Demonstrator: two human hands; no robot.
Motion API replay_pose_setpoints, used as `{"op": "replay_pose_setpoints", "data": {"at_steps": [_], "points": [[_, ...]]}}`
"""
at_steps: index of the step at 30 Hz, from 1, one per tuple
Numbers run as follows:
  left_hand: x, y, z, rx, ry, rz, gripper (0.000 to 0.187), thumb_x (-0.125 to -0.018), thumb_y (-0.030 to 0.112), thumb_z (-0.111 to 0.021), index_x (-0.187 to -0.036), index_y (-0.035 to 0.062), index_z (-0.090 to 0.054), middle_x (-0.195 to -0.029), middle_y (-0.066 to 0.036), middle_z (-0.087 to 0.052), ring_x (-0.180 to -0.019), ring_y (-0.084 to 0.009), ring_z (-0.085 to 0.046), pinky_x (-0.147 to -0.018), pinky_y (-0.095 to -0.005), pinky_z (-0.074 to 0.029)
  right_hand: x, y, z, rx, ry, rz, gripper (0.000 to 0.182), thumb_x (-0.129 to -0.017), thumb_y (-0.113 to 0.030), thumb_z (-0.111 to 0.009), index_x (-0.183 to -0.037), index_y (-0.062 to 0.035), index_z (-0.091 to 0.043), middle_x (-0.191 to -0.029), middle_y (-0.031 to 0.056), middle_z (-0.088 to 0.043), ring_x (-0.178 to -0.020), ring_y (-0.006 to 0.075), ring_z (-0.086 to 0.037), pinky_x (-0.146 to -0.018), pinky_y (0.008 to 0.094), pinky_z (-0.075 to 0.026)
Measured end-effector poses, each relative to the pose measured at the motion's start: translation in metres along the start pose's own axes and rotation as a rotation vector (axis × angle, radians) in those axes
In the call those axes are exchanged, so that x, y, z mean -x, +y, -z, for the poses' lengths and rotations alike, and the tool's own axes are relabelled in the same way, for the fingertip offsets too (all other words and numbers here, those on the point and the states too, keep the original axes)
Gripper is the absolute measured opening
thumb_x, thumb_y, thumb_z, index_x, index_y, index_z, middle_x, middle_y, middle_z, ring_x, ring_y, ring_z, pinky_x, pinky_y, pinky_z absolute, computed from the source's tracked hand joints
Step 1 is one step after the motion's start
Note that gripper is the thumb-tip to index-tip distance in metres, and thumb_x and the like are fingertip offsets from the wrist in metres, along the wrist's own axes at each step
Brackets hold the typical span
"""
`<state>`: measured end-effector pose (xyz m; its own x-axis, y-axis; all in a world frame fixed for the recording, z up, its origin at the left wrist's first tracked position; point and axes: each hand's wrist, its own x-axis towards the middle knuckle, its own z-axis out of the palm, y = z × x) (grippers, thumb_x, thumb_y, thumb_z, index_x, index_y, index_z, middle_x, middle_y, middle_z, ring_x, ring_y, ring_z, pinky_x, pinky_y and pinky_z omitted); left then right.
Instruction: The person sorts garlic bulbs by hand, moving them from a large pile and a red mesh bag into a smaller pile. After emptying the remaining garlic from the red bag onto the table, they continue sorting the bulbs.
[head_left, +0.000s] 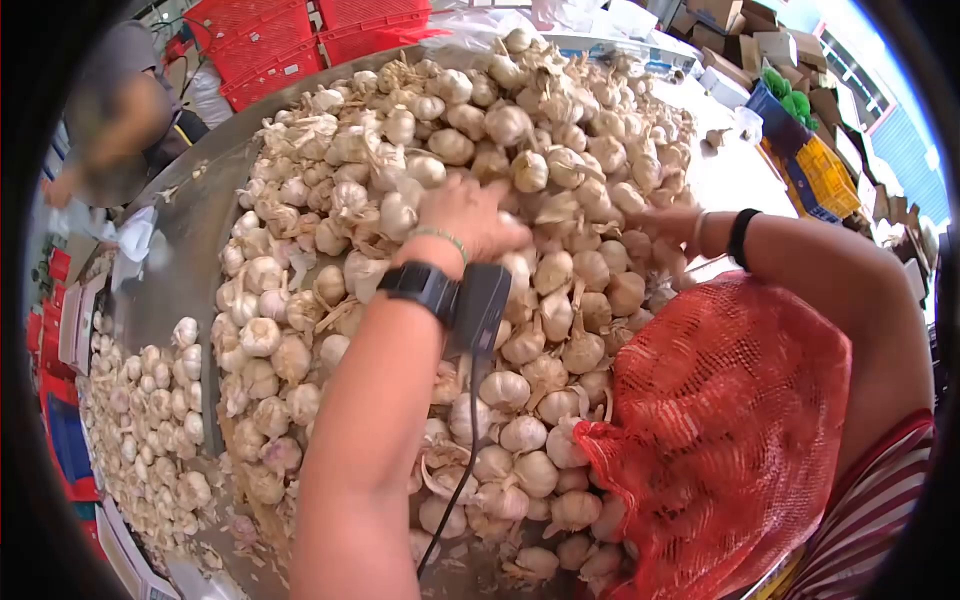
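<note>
1. Reaching with the left hand (470, 215) into the middle of a wide garlic heap (540, 300), palm down and touching the bulbs, with thumb set apart from loosely spread fingers; partly open in grip, with no way to tell if any bulb is caught beneath the palm
2. Working with the right hand (668, 238) at the heap's right side, just above a red mesh bag (730, 410), with blurred fingers dipping among the bulbs; impossible to tell how far open in grip, or whether closed on anything
3. Spread across a metal table (175, 270), from below the left forearm to the far rim, in whole, pale, papery bulbs, some still with bits of stem
4. Slumped at lower right beneath the right forearm, filled with bulbs visible through the mesh and lying against the heap
5. Seen at far left, beyond a narrow metal divider (210, 390): a second, smaller garlic pile (150, 420)
6. Worn on the left wrist: a black watch (415, 287), beside a black device (482, 308) trailing a cable (468, 450); on the right, a black band (740, 237)
7. Pictured behind: red crates (260, 60), another person (120, 120) at upper left, and a yellow crate (825, 175) at upper right
</note>
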<state>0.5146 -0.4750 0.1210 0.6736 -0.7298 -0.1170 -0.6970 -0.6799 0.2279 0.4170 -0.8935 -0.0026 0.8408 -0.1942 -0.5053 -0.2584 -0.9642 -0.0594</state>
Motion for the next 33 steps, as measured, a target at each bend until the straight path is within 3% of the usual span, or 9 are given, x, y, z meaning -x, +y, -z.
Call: {"op": "replay_pose_setpoints", "data": {"at_steps": [2,5,9,10,11,22,25,28,33], "points": [[0.031,-0.007,0.004,0.013,-0.045,0.025,0.08,-0.072,0.056,-0.058,-0.139,0.0155,-0.045,-0.134,-0.021,-0.049,-0.129,-0.0354,-0.04,-0.108,-0.0482,-0.031,0.113,-0.18,0.07,-0.766,-0.131,-0.3,0.086,-0.072,-0.047,-0.076,-0.144,-0.0221,-0.037,-0.123,0.0151,-0.059,-0.124,0.0334,-0.049,-0.094,0.0459,-0.046],[0.069,-0.022,0.008,-0.037,-0.097,0.029,0.08,-0.075,0.059,-0.057,-0.142,0.0184,-0.041,-0.127,-0.021,-0.053,-0.123,-0.0335,-0.046,-0.103,-0.0476,-0.034,0.118,-0.232,0.069,-0.508,-0.166,-0.11,0.08,-0.08,-0.07,-0.056,-0.14,-0.0214,-0.039,-0.128,0.0143,-0.058,-0.116,0.0266,-0.056,-0.1,0.0431,-0.043],[0.129,-0.041,-0.003,0.148,-0.108,0.084,0.081,-0.076,0.058,-0.058,-0.144,0.0186,-0.037,-0.123,-0.02,-0.057,-0.118,-0.0364,-0.05,-0.102,-0.0477,-0.036,0.133,-0.279,0.067,-0.261,-0.159,0.087,0.096,-0.073,-0.071,-0.062,-0.139,-0.0055,-0.038,-0.106,0.0147,-0.068,-0.095,0.0251,-0.067,-0.092,0.036,-0.048],[0.145,-0.043,-0.005,0.158,-0.108,0.092,0.082,-0.076,0.057,-0.059,-0.145,0.0189,-0.035,-0.125,-0.022,-0.056,-0.12,-0.038,-0.049,-0.103,-0.0469,-0.036,0.142,-0.295,0.066,-0.223,-0.221,0.093,0.096,-0.074,-0.069,-0.061,-0.141,-0.0058,-0.036,-0.117,0.0171,-0.064,-0.106,0.0266,-0.063,-0.094,0.0384,-0.047],[0.158,-0.047,-0.008,0.196,-0.154,0.12,0.084,-0.076,0.058,-0.059,-0.146,0.018,-0.033,-0.129,-0.022,-0.054,-0.124,-0.0381,-0.046,-0.105,-0.0462,-0.034,0.141,-0.311,0.06,-0.081,-0.201,0.094,0.105,-0.07,-0.071,-0.064,-0.15,-0.0163,-0.023,-0.145,0.0237,-0.036,-0.129,0.036,-0.043,-0.097,0.0439,-0.045],[0.308,-0.004,-0.03,0.097,-0.196,0.109,0.074,-0.075,0.058,-0.062,-0.135,0.0159,-0.049,-0.128,-0.016,-0.054,-0.123,-0.0329,-0.046,-0.104,-0.046,-0.033,0.277,-0.396,-0.017,-0.093,-0.168,0.224,0.102,-0.067,-0.06,-0.071,-0.148,-0.0137,-0.028,-0.126,0.0235,-0.056,-0.116,0.037,-0.056,-0.098,0.0438,-0.044],[0.336,0.011,-0.049,0.15,-0.19,0.133,0.078,-0.074,0.057,-0.064,-0.138,0.0156,-0.047,-0.139,-0.013,-0.046,-0.132,-0.0303,-0.038,-0.108,-0.0507,-0.028,0.309,-0.408,-0.044,0.029,-0.129,0.342,0.094,-0.07,-0.054,-0.07,-0.147,-0.016,-0.032,-0.128,0.0228,-0.055,-0.124,0.0358,-0.049,-0.102,0.0438,-0.04],[0.364,0.029,-0.052,0.109,-0.201,0.086,0.085,-0.074,0.05,-0.065,-0.145,0.0133,-0.036,-0.153,-0.012,-0.028,-0.144,-0.0285,-0.018,-0.113,-0.06,-0.014,0.359,-0.427,-0.064,0.119,-0.008,0.26,0.077,-0.078,-0.053,-0.061,-0.145,-0.0227,-0.037,-0.149,0.0206,-0.033,-0.14,0.0407,-0.026,-0.108,0.0531,-0.03],[0.419,0.058,-0.045,0.064,-0.2,-0.001,0.078,-0.079,0.037,-0.062,-0.147,0.0135,-0.031,-0.155,-0.015,-0.021,-0.144,-0.0328,-0.017,-0.111,-0.0658,-0.012,0.428,-0.446,-0.116,0.115,0.106,0.233,0.06,-0.09,-0.044,-0.046,-0.144,-0.0183,-0.039,-0.155,0.0131,-0.025,-0.144,0.0372,-0.017,-0.106,0.065,-0.019]]}}
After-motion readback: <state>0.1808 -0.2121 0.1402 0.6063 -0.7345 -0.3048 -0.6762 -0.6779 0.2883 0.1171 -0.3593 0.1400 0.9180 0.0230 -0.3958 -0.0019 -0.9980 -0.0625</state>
